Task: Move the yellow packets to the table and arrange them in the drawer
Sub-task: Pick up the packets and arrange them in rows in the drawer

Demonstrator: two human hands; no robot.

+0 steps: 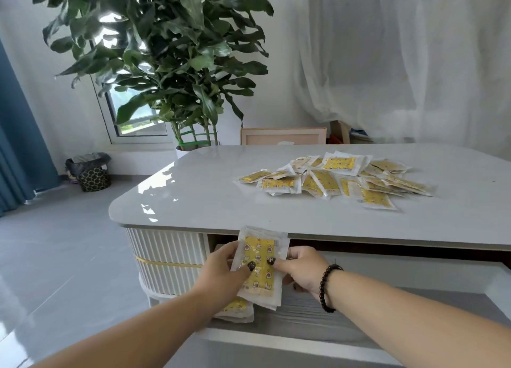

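Both hands grip a small stack of yellow packets (258, 265) in clear white-edged wrappers, held upright over the open white drawer (304, 337) under the table. My left hand (221, 271) pinches the stack's left edge, and my right hand (301, 271), with a dark bead bracelet at the wrist, pinches its right edge. Another yellow packet (236, 308) lies in the drawer just below the stack, partly hidden by my left hand. A loose pile of yellow packets (334, 179) is spread on the grey table top (193, 199).
A tall potted plant (166, 63) stands behind the table's far left corner. A lined waste basket (91, 171) sits on the floor at the left by a blue curtain (16, 135). A wooden frame (282, 136) and white curtains are behind the table.
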